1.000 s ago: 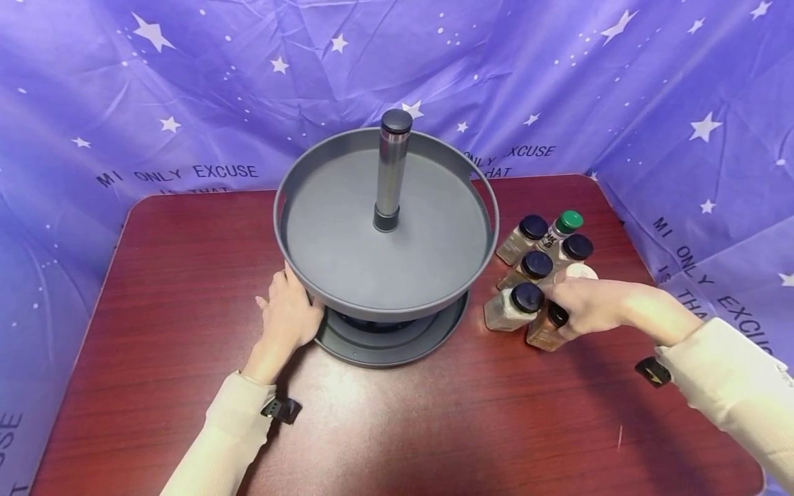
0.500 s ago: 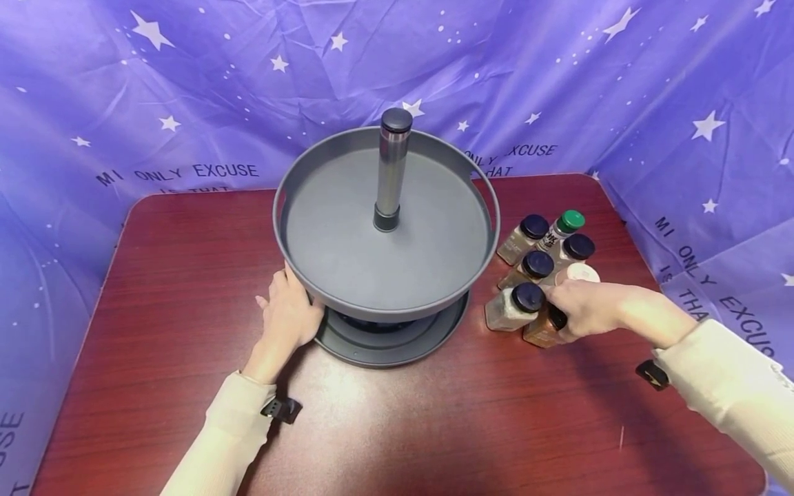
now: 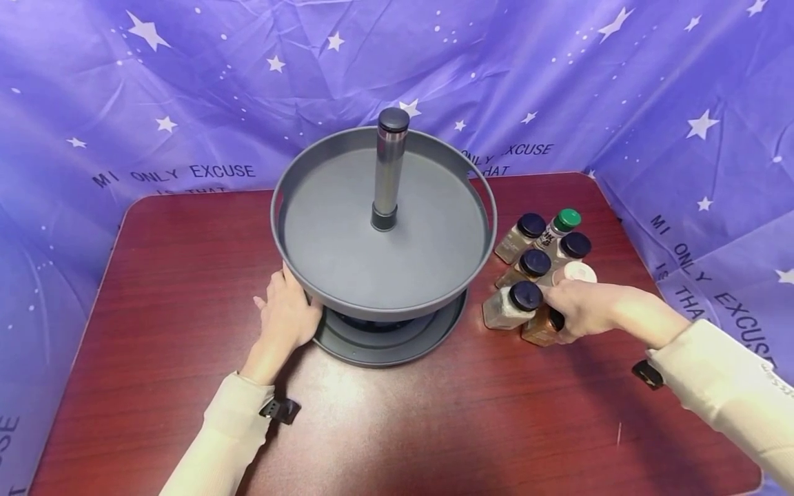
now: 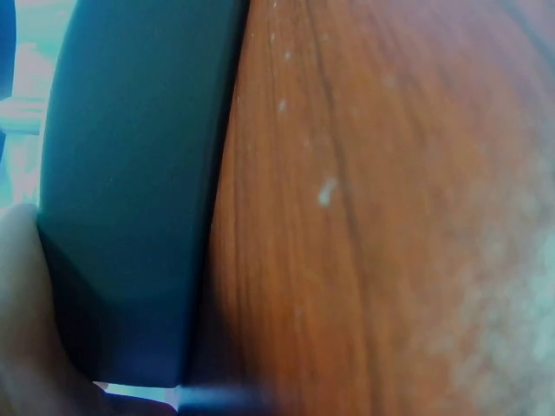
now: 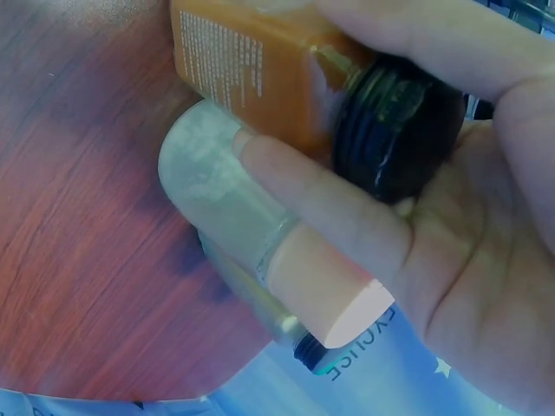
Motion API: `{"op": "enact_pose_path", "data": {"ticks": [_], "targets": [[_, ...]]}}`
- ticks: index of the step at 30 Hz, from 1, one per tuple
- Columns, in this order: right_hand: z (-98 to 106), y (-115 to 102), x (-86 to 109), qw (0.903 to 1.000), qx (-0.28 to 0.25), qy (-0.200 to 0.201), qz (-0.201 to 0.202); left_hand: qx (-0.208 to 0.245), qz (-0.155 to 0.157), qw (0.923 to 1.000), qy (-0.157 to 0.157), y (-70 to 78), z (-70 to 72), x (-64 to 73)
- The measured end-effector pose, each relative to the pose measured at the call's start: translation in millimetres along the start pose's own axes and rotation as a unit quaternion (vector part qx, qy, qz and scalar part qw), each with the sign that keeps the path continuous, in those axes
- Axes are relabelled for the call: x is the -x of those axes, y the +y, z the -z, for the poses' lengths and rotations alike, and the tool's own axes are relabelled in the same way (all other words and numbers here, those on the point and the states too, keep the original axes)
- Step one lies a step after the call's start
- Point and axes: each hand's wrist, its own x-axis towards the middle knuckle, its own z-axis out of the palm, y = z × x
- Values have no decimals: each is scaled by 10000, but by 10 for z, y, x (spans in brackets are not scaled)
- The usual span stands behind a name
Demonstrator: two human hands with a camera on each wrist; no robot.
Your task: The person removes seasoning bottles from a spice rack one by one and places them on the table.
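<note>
A dark grey two-tier round tray (image 3: 434, 213) with a steel centre post (image 3: 389, 172) stands at mid-table. My left hand (image 3: 284, 313) holds its lower tier (image 3: 378, 355) at the left side, thumb over the rim. The tier's dark wall (image 4: 139, 191) fills the left of the left wrist view; most fingers are hidden. At the right, my right hand (image 3: 586, 310) grips a spice jar (image 3: 540, 331) of orange-brown powder with a black cap, between thumb and fingers (image 5: 321, 186). Beside those fingers stands a jar with a pale cap (image 5: 329, 286).
Several other spice jars crowd together behind the right hand: one green-capped (image 3: 566, 220), others black-capped, such as the jar of whitish contents (image 3: 504, 310) next to the held one. A starry purple cloth (image 3: 217, 83) hangs behind the red-brown table (image 3: 397, 441).
The spice jar has shifted slightly left, towards the whitish jar, with my right hand still on it. My left hand and the tray have stayed put.
</note>
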Motion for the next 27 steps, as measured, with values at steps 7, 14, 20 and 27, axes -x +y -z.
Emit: {"op": "enact_pose_path", "data": {"ticks": [7,14,20,27], "targets": [[-26,-13,36,9999,-136,29,-35,11,-32,10000,32,4,-19,-12],[-30,-27,45,9996,-222,-36,-173,11,-17,10000,-28,4,-10,-5],[-19,-35,32,9992,-295,-114,-227,37,84,9999,-74,-29,-16,3],[194,-107,151,9979,-287,-168,-551,144,30,9999,-32,-36,-11,-19]]}}
